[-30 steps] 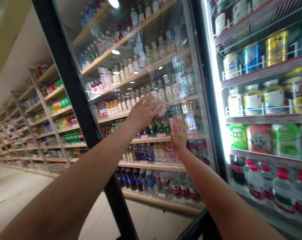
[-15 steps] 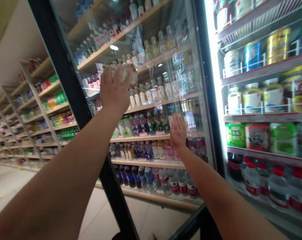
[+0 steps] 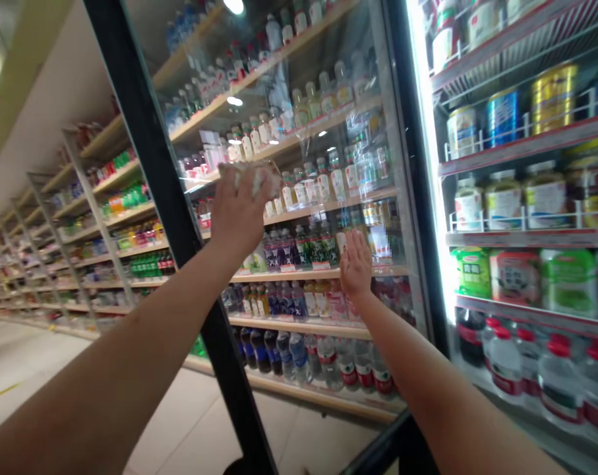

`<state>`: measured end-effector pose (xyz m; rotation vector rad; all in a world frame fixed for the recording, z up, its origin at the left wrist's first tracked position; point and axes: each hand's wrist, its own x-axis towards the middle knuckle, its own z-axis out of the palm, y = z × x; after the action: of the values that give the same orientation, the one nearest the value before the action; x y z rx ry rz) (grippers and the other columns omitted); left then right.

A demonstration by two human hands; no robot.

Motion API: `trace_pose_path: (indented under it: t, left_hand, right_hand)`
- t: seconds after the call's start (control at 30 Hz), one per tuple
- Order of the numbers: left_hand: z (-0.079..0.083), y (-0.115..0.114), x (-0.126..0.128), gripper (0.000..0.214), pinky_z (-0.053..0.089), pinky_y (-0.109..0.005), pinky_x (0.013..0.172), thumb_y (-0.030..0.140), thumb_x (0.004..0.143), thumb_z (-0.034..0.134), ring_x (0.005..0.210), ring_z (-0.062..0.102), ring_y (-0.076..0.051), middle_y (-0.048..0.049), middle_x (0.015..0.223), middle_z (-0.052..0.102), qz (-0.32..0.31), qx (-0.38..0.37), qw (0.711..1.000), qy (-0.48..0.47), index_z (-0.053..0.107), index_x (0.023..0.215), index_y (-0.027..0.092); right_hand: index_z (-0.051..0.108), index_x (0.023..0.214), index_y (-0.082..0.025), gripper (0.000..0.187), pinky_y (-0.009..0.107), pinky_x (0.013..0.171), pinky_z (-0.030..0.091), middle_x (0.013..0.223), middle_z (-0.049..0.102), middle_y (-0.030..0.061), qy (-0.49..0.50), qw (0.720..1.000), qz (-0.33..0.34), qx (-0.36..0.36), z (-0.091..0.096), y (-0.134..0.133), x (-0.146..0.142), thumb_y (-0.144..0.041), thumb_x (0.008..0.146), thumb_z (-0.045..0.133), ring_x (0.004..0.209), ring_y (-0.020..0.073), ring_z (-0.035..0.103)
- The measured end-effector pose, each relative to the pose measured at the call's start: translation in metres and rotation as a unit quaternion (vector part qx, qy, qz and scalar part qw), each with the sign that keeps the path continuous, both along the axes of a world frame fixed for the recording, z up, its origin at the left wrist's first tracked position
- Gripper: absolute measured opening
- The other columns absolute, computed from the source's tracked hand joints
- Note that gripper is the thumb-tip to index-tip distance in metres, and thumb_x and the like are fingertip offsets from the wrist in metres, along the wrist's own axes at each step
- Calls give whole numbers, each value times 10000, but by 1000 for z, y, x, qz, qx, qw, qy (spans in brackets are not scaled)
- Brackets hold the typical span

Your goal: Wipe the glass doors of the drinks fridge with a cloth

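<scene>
My left hand (image 3: pixel 240 210) presses a whitish, crumpled cloth (image 3: pixel 253 175) against the glass pane (image 3: pixel 308 148) of a tall black-framed door. Its fingers lie over the cloth and cover part of it. Lower and to the right, my right hand (image 3: pixel 356 265) rests on the same glass with its fingers stretched out and nothing held. The door stands swung out, with its black frame (image 3: pixel 153 145) slanting down on the left. Through the pane, several rows of bottles on wooden shelves are visible.
At the right is a lit fridge (image 3: pixel 531 237) with wire-fronted shelves of jars, cans and bottles. Long store shelves (image 3: pixel 123 218) recede at the left above a pale tiled floor (image 3: pixel 180 409). The door's lower black bar (image 3: pixel 378 443) runs near my right forearm.
My left hand and the cloth have slid a little down the glass. My right hand stays in place on the pane. The view has shifted slightly.
</scene>
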<state>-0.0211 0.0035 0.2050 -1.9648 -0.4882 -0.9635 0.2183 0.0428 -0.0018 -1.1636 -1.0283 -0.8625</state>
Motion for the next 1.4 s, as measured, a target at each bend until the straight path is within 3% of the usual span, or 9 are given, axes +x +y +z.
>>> trace_pose_path:
  t: [0.1, 0.33, 0.53, 0.7, 0.9, 1.07, 1.13, 1.3, 1.4]
  left_hand:
    - [-18, -7, -1, 499, 198, -675, 1195, 142, 985, 380, 1511, 128, -416, -134, 1604, 323, 48, -8, 999, 24, 440, 1480, 137]
    - [-2, -16, -9, 514, 227, -717, 1150, 174, 1003, 378, 1485, 138, -476, -184, 1624, 249, 85, 8, 992, -90, 381, 1511, 102]
    - [-50, -20, -10, 484, 338, -648, 1137, 155, 1006, 350, 1487, 197, -469, -187, 1569, 371, 112, 0, 994, 16, 464, 1476, 167]
    - [-57, -17, -22, 537, 323, -663, 1137, 144, 966, 435, 1494, 184, -458, -153, 1592, 348, 112, 20, 991, -77, 432, 1499, 204]
    - [-113, -17, -23, 607, 255, -618, 1215, 98, 935, 490, 1527, 37, -385, -100, 1645, 235, 101, -28, 992, -72, 427, 1514, 269]
    - [-118, -19, -29, 636, 272, -696, 1170, 110, 935, 517, 1514, -10, -411, -155, 1640, 190, 100, -3, 987, -129, 379, 1540, 245]
    - [-136, -21, -27, 687, 293, -706, 1154, 91, 929, 516, 1502, -46, -419, -175, 1642, 132, 102, -13, 985, -141, 312, 1571, 229]
    - [-223, -27, -17, 884, 341, -696, 1147, 57, 909, 528, 1491, -8, -417, -138, 1637, 73, 81, -57, 988, -117, 49, 1612, 297]
    - [-235, -25, -20, 943, 345, -679, 1162, 38, 898, 532, 1492, 37, -405, -102, 1638, 71, 75, -65, 988, -118, -21, 1597, 348]
  right_hand:
    - [362, 1546, -219, 556, 469, 1230, 301, 1566, 431, 71, -1, 1000, -3, 2, 0, 1, 1, -252, 996, 295, 1513, 198, 288]
    - [360, 1546, -179, 557, 464, 1239, 281, 1570, 423, 85, -20, 1000, -15, 14, -2, 1, 2, -257, 1000, 283, 1518, 201, 275]
    - [315, 1566, -217, 573, 485, 1240, 281, 1591, 390, 68, -12, 1000, -3, -7, -3, 0, 2, -267, 997, 282, 1526, 202, 252]
    - [331, 1560, -206, 566, 486, 1241, 282, 1586, 398, 71, -9, 1000, -2, -6, -3, 0, 2, -277, 1002, 277, 1524, 207, 258]
    - [322, 1564, -218, 567, 492, 1240, 285, 1582, 405, 73, -8, 1000, 4, -5, -2, -1, 2, -271, 1002, 281, 1523, 207, 262]
    - [345, 1555, -218, 563, 490, 1238, 288, 1573, 418, 72, -4, 1000, 3, 2, -1, -1, 2, -280, 1000, 277, 1514, 206, 283]
    - [357, 1549, -209, 560, 484, 1241, 284, 1574, 416, 74, -4, 1000, 6, 1, -1, -1, 2, -280, 999, 279, 1514, 204, 282]
    - [345, 1554, -214, 569, 481, 1248, 268, 1576, 412, 69, -8, 1000, 13, 4, -2, -1, 3, -263, 991, 285, 1516, 195, 272]
    - [348, 1553, -220, 569, 483, 1241, 283, 1569, 424, 67, -13, 1000, 9, 15, -3, 0, 4, -261, 988, 292, 1512, 198, 283]
